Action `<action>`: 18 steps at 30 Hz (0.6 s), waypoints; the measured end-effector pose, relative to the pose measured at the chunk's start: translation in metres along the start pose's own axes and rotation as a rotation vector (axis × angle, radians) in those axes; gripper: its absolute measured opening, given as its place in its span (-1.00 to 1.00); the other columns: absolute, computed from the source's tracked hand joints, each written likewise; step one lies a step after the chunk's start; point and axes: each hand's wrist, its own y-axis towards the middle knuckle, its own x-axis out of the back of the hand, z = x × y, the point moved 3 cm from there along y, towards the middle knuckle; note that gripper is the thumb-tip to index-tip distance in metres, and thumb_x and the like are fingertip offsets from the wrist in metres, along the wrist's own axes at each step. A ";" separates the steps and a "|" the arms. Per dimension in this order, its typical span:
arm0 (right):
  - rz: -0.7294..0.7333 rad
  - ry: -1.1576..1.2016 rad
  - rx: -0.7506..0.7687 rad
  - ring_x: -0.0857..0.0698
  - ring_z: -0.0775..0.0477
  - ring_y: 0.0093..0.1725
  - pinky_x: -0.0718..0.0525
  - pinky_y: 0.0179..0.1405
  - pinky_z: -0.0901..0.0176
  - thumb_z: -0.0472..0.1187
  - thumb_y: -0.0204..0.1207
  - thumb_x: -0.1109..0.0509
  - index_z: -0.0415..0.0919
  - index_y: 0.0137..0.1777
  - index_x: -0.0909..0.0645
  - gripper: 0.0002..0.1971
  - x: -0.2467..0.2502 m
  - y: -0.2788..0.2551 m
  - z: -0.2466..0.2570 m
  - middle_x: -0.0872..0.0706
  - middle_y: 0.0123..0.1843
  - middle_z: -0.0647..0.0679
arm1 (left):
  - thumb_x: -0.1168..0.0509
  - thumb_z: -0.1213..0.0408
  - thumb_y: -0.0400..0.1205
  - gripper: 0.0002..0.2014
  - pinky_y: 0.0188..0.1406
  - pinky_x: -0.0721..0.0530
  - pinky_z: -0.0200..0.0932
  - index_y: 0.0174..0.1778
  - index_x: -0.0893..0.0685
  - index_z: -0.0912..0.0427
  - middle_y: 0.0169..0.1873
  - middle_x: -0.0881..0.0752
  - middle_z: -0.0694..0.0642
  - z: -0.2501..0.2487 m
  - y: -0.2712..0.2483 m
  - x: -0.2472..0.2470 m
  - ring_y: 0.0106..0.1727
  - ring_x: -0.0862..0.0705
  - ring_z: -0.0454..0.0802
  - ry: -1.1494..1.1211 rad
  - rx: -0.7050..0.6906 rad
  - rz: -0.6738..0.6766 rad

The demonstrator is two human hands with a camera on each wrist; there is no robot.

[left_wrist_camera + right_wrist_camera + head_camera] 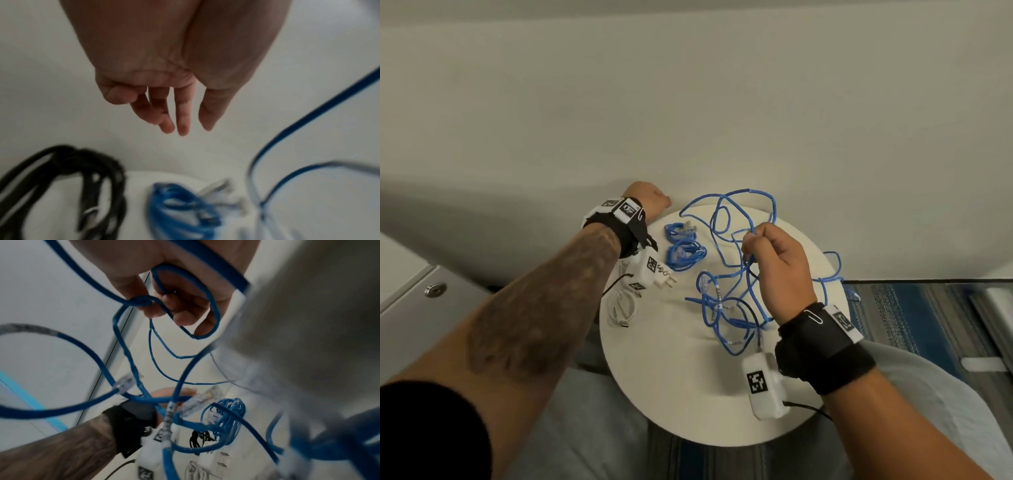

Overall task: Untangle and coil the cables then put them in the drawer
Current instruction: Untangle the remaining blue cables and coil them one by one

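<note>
A long blue tangled cable (726, 274) sprawls over the round white table (688, 394). My right hand (753, 240) holds it up above the table, fingers curled round several strands of the blue cable (209, 293). Two coiled blue cables (683, 245) lie at the table's far left. My left hand (661, 202) hovers past the far-left edge, near the wall; in the left wrist view the left hand (180, 128) hangs with relaxed fingers and holds nothing. Below it lie a coiled black cable (72, 178) and a blue coil (180, 203).
A white cable (621, 306) and a white plug adapter (664, 277) lie at the table's left side, partly under my left wrist. A grey cabinet with a round lock (434, 289) stands at the left. Wall runs right behind the table; blue patterned carpet (914, 308) at right.
</note>
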 end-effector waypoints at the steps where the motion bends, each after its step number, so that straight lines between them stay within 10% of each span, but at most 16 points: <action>1: 0.002 -0.005 -0.011 -0.51 -0.33 -0.20 -0.55 -0.18 -0.15 -0.11 0.57 -0.26 -0.45 -0.21 -0.48 -0.66 0.000 0.000 0.000 -0.55 -0.22 -0.40 | -0.28 0.03 0.69 -0.68 -0.06 -0.59 -0.14 0.03 -0.76 0.23 -0.01 -0.76 0.12 -0.005 -0.018 0.007 -0.01 -0.68 0.08 -0.172 -0.041 -0.036; 4: 0.005 -0.023 -0.042 -0.55 -0.40 -0.12 -0.63 -0.07 -0.20 -0.16 0.65 -0.35 -0.47 -0.16 -0.53 -0.68 0.000 -0.005 -0.001 -0.61 -0.16 -0.41 | -0.18 -0.13 0.69 -0.58 -0.36 -0.46 -0.21 -0.01 -0.74 0.15 -0.17 -0.75 0.03 -0.020 -0.098 0.013 -0.25 -0.65 -0.06 -0.608 -0.152 0.114; 11: 0.003 -0.038 -0.064 -0.57 0.02 -0.27 -0.66 -0.15 0.05 -0.14 0.63 -0.43 -0.43 -0.11 -0.67 -0.71 -0.001 -0.018 0.004 -0.70 -0.18 -0.34 | -0.45 0.02 0.49 -0.25 0.09 -0.68 -0.04 0.53 -0.17 -0.21 0.22 -0.75 0.07 -0.004 -0.212 -0.045 0.13 -0.77 -0.02 -0.889 -0.203 0.263; 15: -0.040 -0.083 -0.068 -0.60 0.15 -0.41 -0.60 -0.34 0.35 -0.17 0.64 -0.42 -0.35 -0.12 -0.70 -0.78 0.014 -0.021 0.007 -0.69 -0.31 -0.02 | -0.40 0.21 0.64 -0.73 -0.20 -0.68 -0.07 0.25 -0.61 0.08 -0.14 -0.78 0.19 0.011 -0.220 -0.056 -0.11 -0.75 0.05 -0.839 -0.209 0.158; 18: -0.008 -0.236 -0.021 -0.65 -0.02 -0.35 -0.63 -0.23 0.12 -0.08 0.60 -0.43 -0.14 -0.10 -0.69 -0.85 0.028 -0.017 0.003 -0.66 -0.32 0.02 | -0.32 0.10 0.68 -0.75 -0.23 -0.65 -0.06 0.07 -0.63 0.24 -0.30 -0.76 0.19 0.013 -0.223 -0.044 -0.24 -0.74 0.00 -0.880 -0.153 0.049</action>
